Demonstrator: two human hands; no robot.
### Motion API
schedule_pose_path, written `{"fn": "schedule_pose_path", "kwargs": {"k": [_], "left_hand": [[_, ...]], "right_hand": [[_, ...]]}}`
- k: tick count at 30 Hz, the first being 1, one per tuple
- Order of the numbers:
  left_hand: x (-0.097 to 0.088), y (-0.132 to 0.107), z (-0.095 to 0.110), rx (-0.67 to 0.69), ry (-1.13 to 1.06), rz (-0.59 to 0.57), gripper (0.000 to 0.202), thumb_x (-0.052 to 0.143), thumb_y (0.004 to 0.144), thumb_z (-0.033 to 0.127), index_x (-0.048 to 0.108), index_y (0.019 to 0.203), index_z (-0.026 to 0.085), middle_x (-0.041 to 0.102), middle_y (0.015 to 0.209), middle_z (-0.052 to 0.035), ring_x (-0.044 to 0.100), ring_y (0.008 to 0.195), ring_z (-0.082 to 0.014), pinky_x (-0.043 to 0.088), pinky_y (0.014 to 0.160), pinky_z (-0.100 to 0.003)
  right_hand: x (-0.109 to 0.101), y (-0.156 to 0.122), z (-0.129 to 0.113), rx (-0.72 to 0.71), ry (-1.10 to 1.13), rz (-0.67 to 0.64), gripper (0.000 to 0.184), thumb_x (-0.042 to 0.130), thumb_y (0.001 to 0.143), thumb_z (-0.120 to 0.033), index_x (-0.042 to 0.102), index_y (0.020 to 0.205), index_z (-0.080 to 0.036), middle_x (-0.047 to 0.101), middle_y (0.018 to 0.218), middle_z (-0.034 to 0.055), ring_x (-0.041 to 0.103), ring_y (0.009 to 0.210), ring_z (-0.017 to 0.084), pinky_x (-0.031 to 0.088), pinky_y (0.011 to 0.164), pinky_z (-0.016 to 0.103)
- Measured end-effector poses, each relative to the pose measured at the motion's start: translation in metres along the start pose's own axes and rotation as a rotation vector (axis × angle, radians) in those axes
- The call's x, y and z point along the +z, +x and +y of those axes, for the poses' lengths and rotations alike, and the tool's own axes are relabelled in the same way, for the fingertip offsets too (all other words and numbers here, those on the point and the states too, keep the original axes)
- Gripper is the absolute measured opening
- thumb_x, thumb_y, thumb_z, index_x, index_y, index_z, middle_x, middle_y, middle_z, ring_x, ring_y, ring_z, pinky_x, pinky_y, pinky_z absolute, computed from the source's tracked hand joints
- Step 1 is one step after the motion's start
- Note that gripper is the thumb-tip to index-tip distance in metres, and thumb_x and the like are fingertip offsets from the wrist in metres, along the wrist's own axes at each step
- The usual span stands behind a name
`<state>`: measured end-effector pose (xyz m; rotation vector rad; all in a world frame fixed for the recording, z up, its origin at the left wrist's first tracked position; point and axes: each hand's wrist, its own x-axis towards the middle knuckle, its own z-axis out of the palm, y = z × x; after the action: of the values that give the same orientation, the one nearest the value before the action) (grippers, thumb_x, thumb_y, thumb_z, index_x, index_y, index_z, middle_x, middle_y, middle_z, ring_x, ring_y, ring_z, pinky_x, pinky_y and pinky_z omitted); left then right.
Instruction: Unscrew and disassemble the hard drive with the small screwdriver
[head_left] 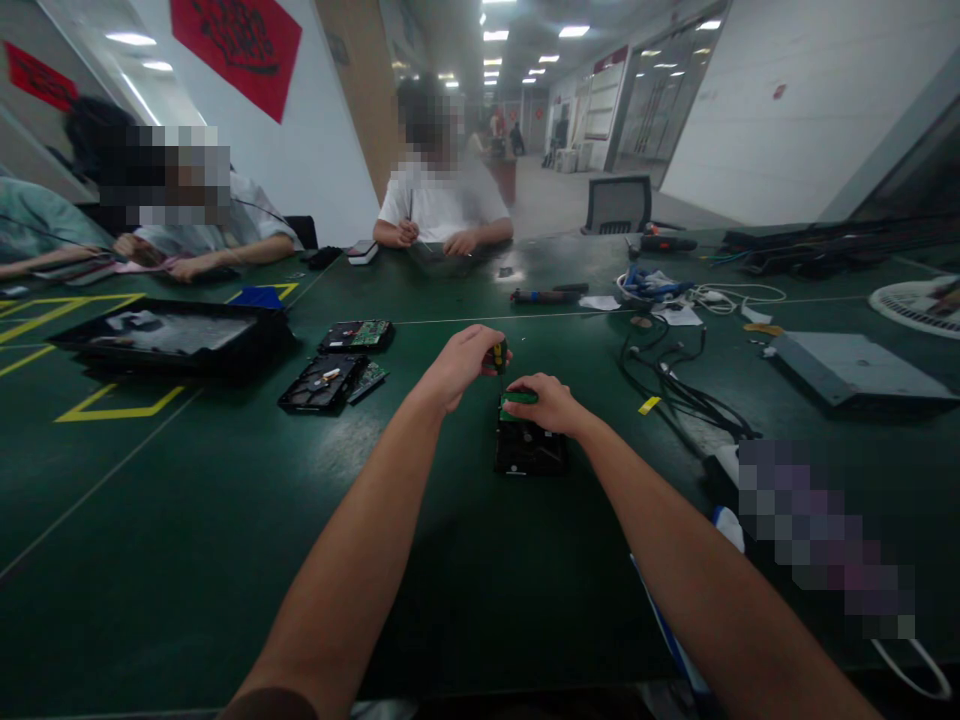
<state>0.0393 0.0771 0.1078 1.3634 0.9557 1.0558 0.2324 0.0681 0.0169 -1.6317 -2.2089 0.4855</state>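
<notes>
A black hard drive (529, 450) lies on the green table in front of me, with a green circuit board (519, 398) at its far end. My left hand (474, 362) is closed round the yellow-and-black handle of a screwdriver (500, 356), held upright above the drive's far left corner. Whether its tip touches a screw is too small to tell. My right hand (549, 402) grips the circuit board from the right, fingers curled over it. Its fingers hide part of the board and the drive's far edge.
To the left lie two more hard drives (324, 384) and a loose circuit board (367, 380), beyond them a black tray (187, 335). Cables (660, 370), a grey metal box (862, 368) and a power strip (724, 465) occupy the right. Co-workers (442, 205) sit across the table.
</notes>
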Motion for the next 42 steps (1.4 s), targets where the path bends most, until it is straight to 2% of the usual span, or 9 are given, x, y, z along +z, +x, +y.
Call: {"fn": "schedule_pose_path", "kwargs": {"k": [6,12,15,18,24,29,32,36,42], "left_hand": [[0.004,0.007,-0.013,0.033,-0.131,0.006,0.025,0.059,0.082,0.037,0.070,0.083,0.015,0.072,0.085,-0.0095,0.067,0.080,-0.0209,0.052,0.074,-0.033],[0.018,0.010,-0.019,0.021,-0.338,0.144,0.027,0.049,0.086,0.038,0.061,0.072,0.019,0.060,0.071,-0.0042,0.059,0.064,-0.0166,0.052,0.068,-0.031],[0.023,0.010,-0.021,0.062,-0.425,0.117,0.030,0.048,0.091,0.041,0.057,0.071,0.020,0.053,0.067,-0.0010,0.054,0.061,-0.0143,0.052,0.067,-0.029],[0.024,0.011,-0.026,0.097,-0.429,0.086,0.033,0.056,0.093,0.048,0.056,0.074,0.020,0.049,0.064,0.0019,0.051,0.058,-0.0127,0.050,0.065,-0.028],[0.022,0.016,-0.034,0.129,-0.359,0.127,0.036,0.070,0.087,0.054,0.055,0.082,0.021,0.056,0.070,0.0018,0.055,0.061,-0.0126,0.049,0.064,-0.028],[0.016,0.016,-0.030,0.244,-0.179,0.199,0.031,0.074,0.086,0.043,0.058,0.074,0.020,0.054,0.070,0.0025,0.051,0.063,-0.0113,0.043,0.062,-0.025],[0.012,0.014,-0.025,0.272,-0.115,0.211,0.025,0.073,0.086,0.039,0.062,0.076,0.019,0.056,0.072,0.0022,0.052,0.066,-0.0112,0.042,0.063,-0.024],[0.012,0.012,-0.021,0.235,-0.140,0.205,0.019,0.074,0.084,0.035,0.066,0.086,0.019,0.063,0.077,0.0006,0.058,0.069,-0.0117,0.045,0.067,-0.024],[0.014,0.013,-0.021,0.142,-0.328,0.150,0.018,0.065,0.083,0.036,0.061,0.087,0.018,0.072,0.075,-0.0044,0.068,0.071,-0.0175,0.053,0.073,-0.032]], "right_hand": [[-0.001,-0.001,-0.001,-0.007,0.006,0.007,0.042,0.067,0.087,-0.064,0.073,0.120,-0.038,0.071,0.123,0.0029,0.061,0.118,0.030,0.047,0.097,0.046],[-0.004,-0.002,-0.005,0.002,0.008,0.008,0.040,0.070,0.087,-0.060,0.074,0.119,-0.036,0.072,0.121,0.0033,0.063,0.116,0.029,0.049,0.096,0.043],[-0.005,-0.002,-0.007,0.011,0.013,-0.003,0.040,0.071,0.086,-0.059,0.074,0.119,-0.036,0.072,0.121,0.0034,0.063,0.116,0.029,0.049,0.095,0.042],[-0.005,-0.003,-0.007,0.017,0.021,0.001,0.040,0.072,0.086,-0.058,0.074,0.118,-0.035,0.073,0.120,0.0036,0.064,0.115,0.028,0.049,0.094,0.041],[-0.004,-0.002,-0.006,0.009,0.026,0.012,0.039,0.073,0.086,-0.058,0.075,0.118,-0.035,0.073,0.118,0.0039,0.065,0.113,0.028,0.050,0.094,0.040],[-0.002,-0.001,-0.002,0.003,0.013,0.014,0.040,0.071,0.086,-0.060,0.074,0.118,-0.036,0.072,0.120,0.0039,0.063,0.115,0.028,0.050,0.095,0.043],[-0.001,0.000,-0.001,-0.005,0.014,0.010,0.041,0.070,0.087,-0.061,0.073,0.119,-0.036,0.071,0.121,0.0036,0.063,0.116,0.028,0.049,0.095,0.044],[-0.002,0.000,-0.002,-0.013,0.017,0.011,0.040,0.070,0.087,-0.060,0.073,0.119,-0.035,0.072,0.121,0.0032,0.063,0.116,0.028,0.049,0.096,0.043],[-0.002,-0.001,-0.002,-0.003,0.005,0.007,0.042,0.070,0.086,-0.061,0.073,0.120,-0.037,0.071,0.122,0.0027,0.062,0.118,0.028,0.049,0.097,0.044]]}}
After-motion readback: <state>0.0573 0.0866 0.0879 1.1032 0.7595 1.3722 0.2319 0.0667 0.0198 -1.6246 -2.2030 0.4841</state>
